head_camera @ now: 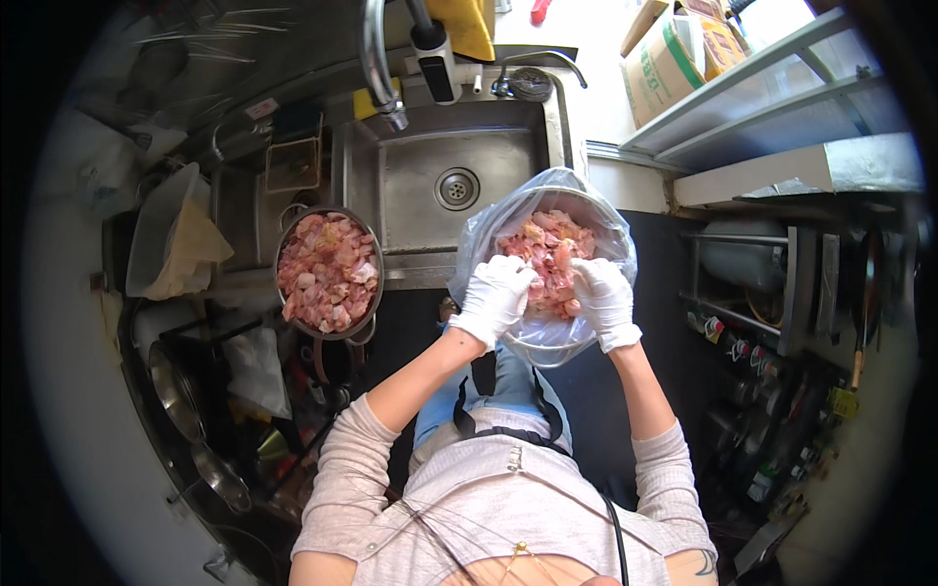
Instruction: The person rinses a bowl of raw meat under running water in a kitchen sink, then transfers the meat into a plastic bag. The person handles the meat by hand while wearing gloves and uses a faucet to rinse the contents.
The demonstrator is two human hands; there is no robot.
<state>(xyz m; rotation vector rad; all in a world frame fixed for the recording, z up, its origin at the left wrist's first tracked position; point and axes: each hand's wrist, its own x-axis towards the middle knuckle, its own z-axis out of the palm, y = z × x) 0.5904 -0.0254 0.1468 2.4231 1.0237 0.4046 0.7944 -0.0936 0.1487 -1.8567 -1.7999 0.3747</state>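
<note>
A metal pot lined with a clear plastic bag (475, 242) stands before me, partly filled with pieces of raw meat (546, 238). My left hand (497, 293), in a white glove, lies at the pot's left side with its fingers curled by the meat. Opposite it, my right hand (602, 293), gloved too, has its fingertips pinched at a pale pink meat piece (564, 256). Whether the left fingers grip anything is hidden. To the left, a second metal pot (379, 256) is heaped with raw meat chunks (327, 271).
A steel sink (513, 154) with a drain lies beyond the pots, under a curved faucet (377, 66). At left stands a translucent plastic container (157, 227) with a tan cloth or paper over its edge. Bottles and a metal rack (740, 236) line the right side.
</note>
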